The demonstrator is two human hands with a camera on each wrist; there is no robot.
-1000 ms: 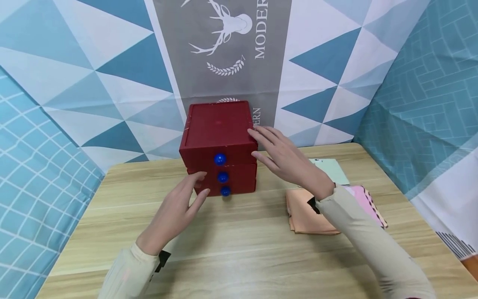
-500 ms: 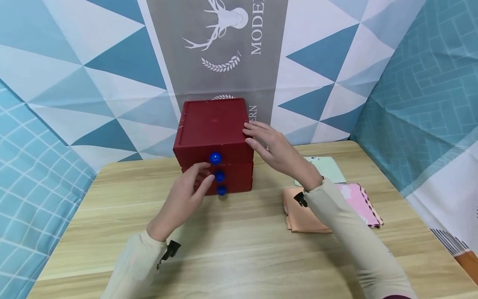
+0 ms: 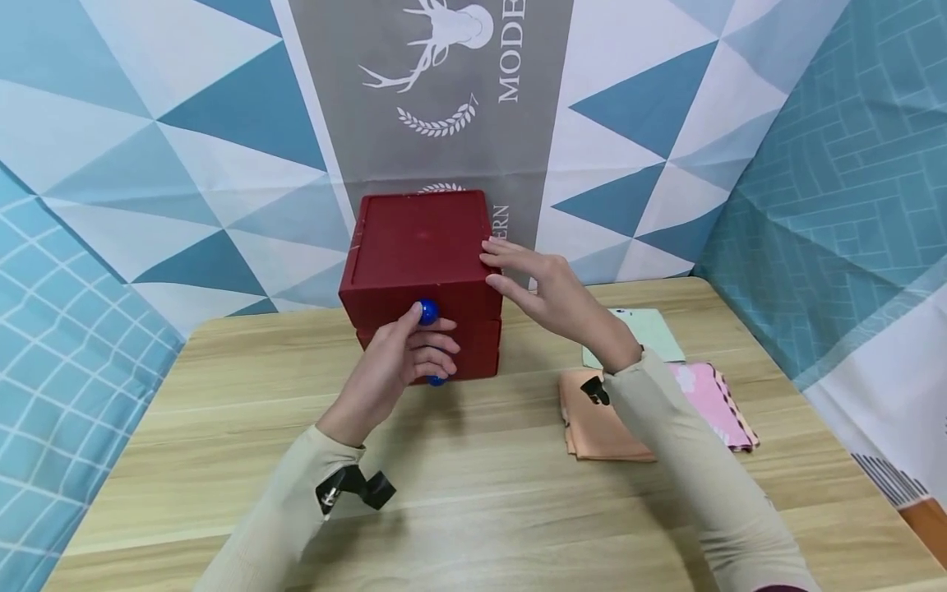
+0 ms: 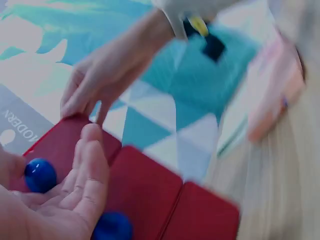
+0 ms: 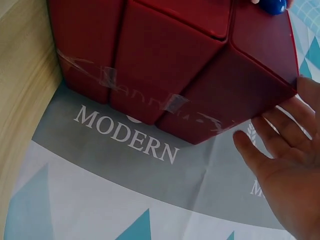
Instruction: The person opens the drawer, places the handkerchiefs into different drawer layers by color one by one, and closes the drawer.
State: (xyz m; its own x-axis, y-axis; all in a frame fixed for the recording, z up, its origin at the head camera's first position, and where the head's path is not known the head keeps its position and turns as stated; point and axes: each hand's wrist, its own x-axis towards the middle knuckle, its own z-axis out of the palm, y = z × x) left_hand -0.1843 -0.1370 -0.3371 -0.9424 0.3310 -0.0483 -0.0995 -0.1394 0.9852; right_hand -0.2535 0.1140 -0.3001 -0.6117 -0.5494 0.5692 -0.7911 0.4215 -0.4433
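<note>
A dark red drawer box (image 3: 422,242) with blue round knobs on its front stands on the table, close to the back wall. At its front, my left hand (image 3: 388,366) holds the top knob (image 3: 428,312), thumb at its left side and the other fingers spread below. The left wrist view shows this knob (image 4: 41,176) between thumb and fingers, with a lower knob (image 4: 113,227) beyond them. My right hand (image 3: 558,308) has its fingertips at the box's upper right edge; in the right wrist view the fingers (image 5: 274,137) lie along that corner.
To the right on the wooden table (image 3: 473,510) lie folded cloths: an orange one (image 3: 599,423), a pink one (image 3: 710,403) and a pale green one (image 3: 651,333). The right forearm passes over them. A patterned wall cloth (image 3: 629,99) hangs behind the box.
My left hand has moved right and up from the box's left front to the top knob and taken hold of it. My right hand has come to the upper right edge of the box.
</note>
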